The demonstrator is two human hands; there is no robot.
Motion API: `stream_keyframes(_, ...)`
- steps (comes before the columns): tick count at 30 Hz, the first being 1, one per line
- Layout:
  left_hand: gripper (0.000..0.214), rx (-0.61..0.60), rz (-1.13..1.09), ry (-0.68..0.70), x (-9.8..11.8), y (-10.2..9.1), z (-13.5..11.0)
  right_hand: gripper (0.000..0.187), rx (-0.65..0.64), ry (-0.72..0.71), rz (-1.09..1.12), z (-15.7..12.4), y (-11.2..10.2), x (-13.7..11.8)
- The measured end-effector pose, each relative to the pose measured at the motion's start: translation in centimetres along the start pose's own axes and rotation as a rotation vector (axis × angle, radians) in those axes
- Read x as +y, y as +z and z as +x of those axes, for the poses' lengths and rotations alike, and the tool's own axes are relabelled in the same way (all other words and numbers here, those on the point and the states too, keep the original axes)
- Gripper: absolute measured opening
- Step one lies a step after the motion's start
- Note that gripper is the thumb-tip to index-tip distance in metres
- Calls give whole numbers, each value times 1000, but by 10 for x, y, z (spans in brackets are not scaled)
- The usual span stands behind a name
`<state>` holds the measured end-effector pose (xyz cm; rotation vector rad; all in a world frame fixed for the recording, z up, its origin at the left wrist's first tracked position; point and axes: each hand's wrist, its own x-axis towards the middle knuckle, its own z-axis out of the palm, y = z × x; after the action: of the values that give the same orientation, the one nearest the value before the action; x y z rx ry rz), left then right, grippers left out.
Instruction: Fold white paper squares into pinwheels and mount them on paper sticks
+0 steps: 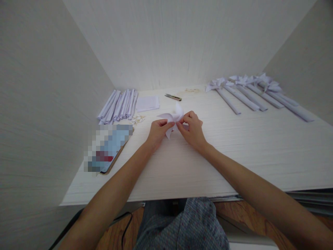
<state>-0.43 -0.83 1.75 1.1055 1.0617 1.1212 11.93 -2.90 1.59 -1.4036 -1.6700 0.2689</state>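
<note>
A white paper pinwheel (178,110) is held between my two hands, just above the table. My left hand (159,131) grips it from the left, with the thumb near its centre. From the right, the thumb and fingers of my right hand (191,127) pinch close to the same centre. Curved paper blades stick out above, to the left and below my fingers. Whether a small pin sits under the fingertips is hidden. Beyond the pinwheel lie thread snips (173,97), and small pale bits (137,119) are scattered to the left.
Rolled paper sticks (122,104) lie in a bunch at the back left, beside a stack of paper squares (147,103). A phone (111,147) rests at the left. Several finished paper pinwheels on sticks (244,97) lie at the back right. Walls (187,41) enclose the table (255,149).
</note>
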Motion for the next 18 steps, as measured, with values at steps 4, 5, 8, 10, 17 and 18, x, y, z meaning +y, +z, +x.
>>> stream_keyframes(4, 19, -9, 26, 22, -1, 0, 0, 15, 8, 1, 1, 0, 1, 0)
stream_keyframes(5, 21, -9, 29, 25, -1, 0, 0, 15, 8, 2, 0, 0, 1, 0)
stream_keyframes(8, 23, -6, 45, 32, -1, 0, -1, 15, 6, 13, -10, 0, 1, 0)
stream_keyframes(10, 19, 6, 70, 42, -1, 1, -1, 15, 1, 15, -12, 0, 1, 0)
stream_keyframes(17, 15, 85, 111, 116, -4, 3, -2, 14, 18, 29, 34, 2, 1, 0)
stream_keyframes(18, 13, 88, 105, 116, -4, 4, -2, 13, 31, 35, 60, 3, 0, 2)
